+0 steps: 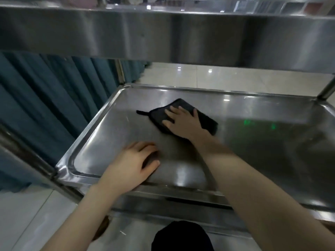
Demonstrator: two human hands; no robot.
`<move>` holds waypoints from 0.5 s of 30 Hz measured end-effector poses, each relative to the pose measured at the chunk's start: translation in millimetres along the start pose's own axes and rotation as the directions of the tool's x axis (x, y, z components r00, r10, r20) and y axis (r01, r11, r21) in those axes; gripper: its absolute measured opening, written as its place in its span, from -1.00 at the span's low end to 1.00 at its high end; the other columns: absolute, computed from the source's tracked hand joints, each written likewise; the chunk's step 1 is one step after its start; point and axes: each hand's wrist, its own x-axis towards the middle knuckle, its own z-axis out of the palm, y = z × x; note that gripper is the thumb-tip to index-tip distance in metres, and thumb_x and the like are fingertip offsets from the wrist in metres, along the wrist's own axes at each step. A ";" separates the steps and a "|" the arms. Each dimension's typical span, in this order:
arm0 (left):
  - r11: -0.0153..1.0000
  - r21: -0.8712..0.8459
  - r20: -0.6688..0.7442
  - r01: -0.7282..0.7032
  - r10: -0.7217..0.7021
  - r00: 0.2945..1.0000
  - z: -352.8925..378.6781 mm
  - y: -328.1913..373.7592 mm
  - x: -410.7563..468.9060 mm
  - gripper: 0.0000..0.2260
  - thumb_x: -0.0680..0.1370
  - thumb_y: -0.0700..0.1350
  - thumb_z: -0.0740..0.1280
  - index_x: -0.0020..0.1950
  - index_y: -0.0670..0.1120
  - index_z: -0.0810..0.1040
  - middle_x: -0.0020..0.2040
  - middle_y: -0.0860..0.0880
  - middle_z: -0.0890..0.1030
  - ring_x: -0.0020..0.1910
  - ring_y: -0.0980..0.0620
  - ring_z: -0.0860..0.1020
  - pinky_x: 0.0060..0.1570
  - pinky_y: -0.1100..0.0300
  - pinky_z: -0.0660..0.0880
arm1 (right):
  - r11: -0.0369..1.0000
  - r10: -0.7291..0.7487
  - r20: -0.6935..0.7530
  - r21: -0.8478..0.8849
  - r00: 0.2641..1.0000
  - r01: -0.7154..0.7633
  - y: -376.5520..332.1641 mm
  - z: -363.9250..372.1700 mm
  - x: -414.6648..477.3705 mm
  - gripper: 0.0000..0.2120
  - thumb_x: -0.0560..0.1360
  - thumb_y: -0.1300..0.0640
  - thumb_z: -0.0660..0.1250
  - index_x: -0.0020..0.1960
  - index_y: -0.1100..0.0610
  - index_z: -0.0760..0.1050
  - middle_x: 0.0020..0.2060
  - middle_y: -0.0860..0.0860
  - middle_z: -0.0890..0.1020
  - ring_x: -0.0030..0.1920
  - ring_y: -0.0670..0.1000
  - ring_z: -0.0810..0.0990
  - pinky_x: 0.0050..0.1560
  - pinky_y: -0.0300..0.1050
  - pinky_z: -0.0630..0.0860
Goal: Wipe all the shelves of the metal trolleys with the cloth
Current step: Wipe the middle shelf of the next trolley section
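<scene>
A black cloth (204,117) with a small loop at its left corner lies flat on the middle shelf (262,142) of a steel trolley. My right hand (183,122) presses on the cloth with straight, spread fingers. My left hand (134,163) rests on the same shelf near its front left corner, fingers loosely bent, holding nothing. The shelf is a shallow shiny tray with a raised rim.
The trolley's upper shelf (163,33) hangs low across the top of the view. A lower shelf (137,230) shows beneath. Teal curtains (45,98) hang at the left. A trolley post (328,89) rises at the far right corner. Pale tiled floor (199,75) lies beyond.
</scene>
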 end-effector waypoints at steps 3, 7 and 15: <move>0.998 -0.001 -0.026 0.056 -0.056 0.998 -3.0 -16.8 -15.4 -0.52 0.55 0.23 0.06 0.32 0.03 0.50 0.34 0.03 0.48 0.28 0.01 0.45 0.33 0.06 0.34 | 0.977 -0.211 -0.030 0.034 0.977 0.212 -58.4 8.6 7.0 -0.48 0.62 -0.23 0.06 0.54 -0.13 0.17 0.55 -0.12 0.17 0.56 0.03 0.05 0.44 0.35 -0.22; 0.997 -0.028 -0.059 0.070 -0.072 0.996 -2.2 -12.9 -13.1 -0.54 0.54 0.21 0.10 0.27 0.00 0.55 0.28 0.03 0.52 0.22 -0.02 0.48 0.29 0.02 0.36 | 0.969 -0.239 -0.022 0.067 0.971 0.240 -27.2 0.2 -17.3 -0.48 0.60 -0.24 0.11 0.52 -0.17 0.19 0.54 -0.18 0.17 0.55 -0.06 0.05 0.47 0.26 -0.20; 0.993 -0.041 -0.107 0.109 -0.113 0.988 1.7 -15.6 -11.3 -0.56 0.54 0.19 0.14 0.31 0.01 0.49 0.32 0.05 0.47 0.29 -0.01 0.41 0.29 0.02 0.35 | 0.942 0.334 -0.048 0.006 0.941 -0.335 150.5 -25.8 -124.3 -0.45 0.55 -0.29 0.03 0.52 -0.24 0.13 0.54 -0.22 0.11 0.55 -0.10 0.01 0.50 0.28 -0.12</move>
